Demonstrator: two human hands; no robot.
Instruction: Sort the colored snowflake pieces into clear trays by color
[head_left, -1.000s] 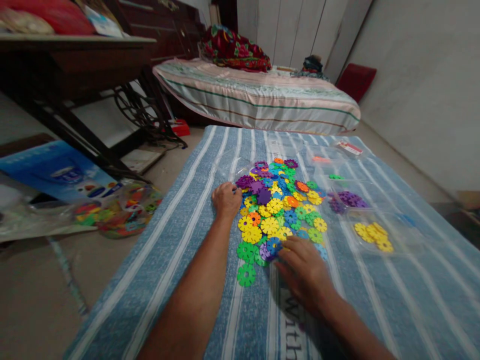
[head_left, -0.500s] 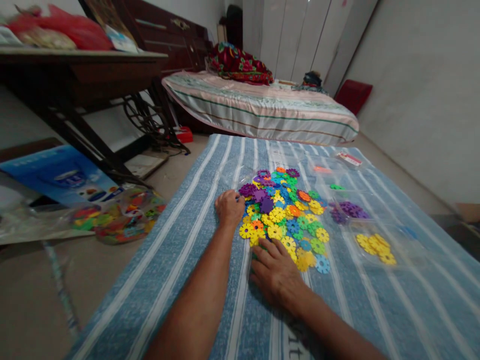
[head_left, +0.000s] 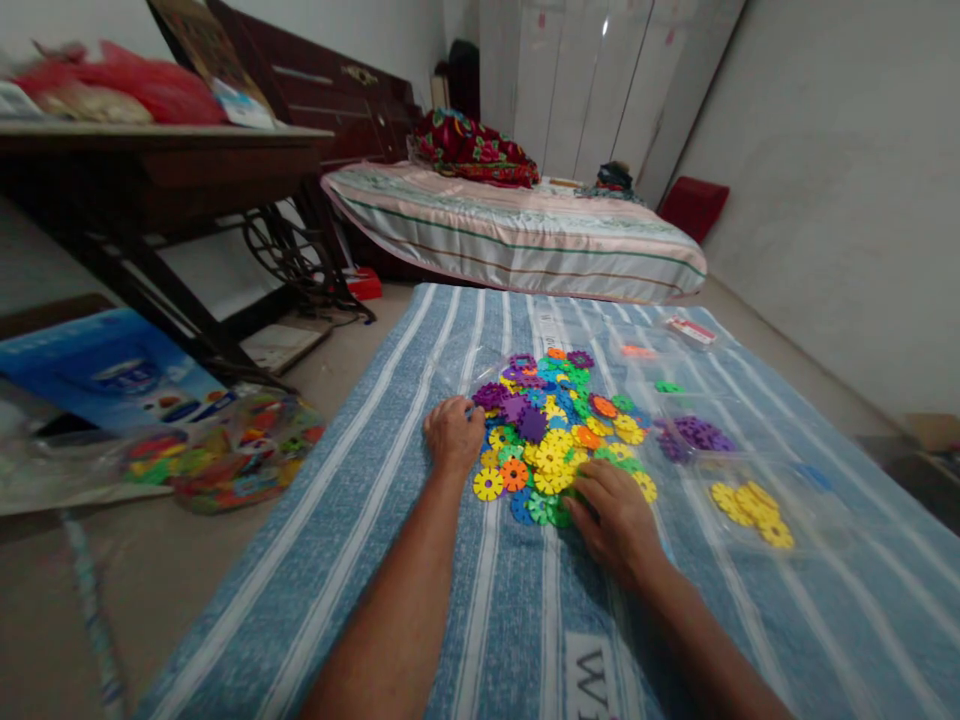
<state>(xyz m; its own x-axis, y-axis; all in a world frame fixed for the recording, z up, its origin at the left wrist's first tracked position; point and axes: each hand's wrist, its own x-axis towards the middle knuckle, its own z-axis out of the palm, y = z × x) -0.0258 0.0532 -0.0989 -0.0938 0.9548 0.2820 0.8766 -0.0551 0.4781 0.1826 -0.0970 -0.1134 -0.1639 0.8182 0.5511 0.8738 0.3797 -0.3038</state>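
Observation:
A pile of flat, flower-shaped plastic discs (head_left: 559, 425) in yellow, green, purple, blue and orange lies on a blue striped cloth (head_left: 420, 560). My left hand (head_left: 453, 434) rests curled at the pile's left edge, fingers bent against the purple and yellow discs. My right hand (head_left: 616, 518) lies palm down on the near edge of the pile, fingers together over green and yellow discs. Whether either hand grips a disc is hidden.
Clear plastic trays at the right hold sorted purple discs (head_left: 694, 436) and yellow discs (head_left: 752, 501). A bag of more discs (head_left: 225, 465) and a blue box (head_left: 105, 370) lie on the floor at left. A dark table (head_left: 150, 170) and a mattress (head_left: 517, 235) stand behind.
My right hand swept leftward along the pile's near edge, then back right, pushing loose green and blue discs into the pile. The left hand stayed at the pile's left edge.

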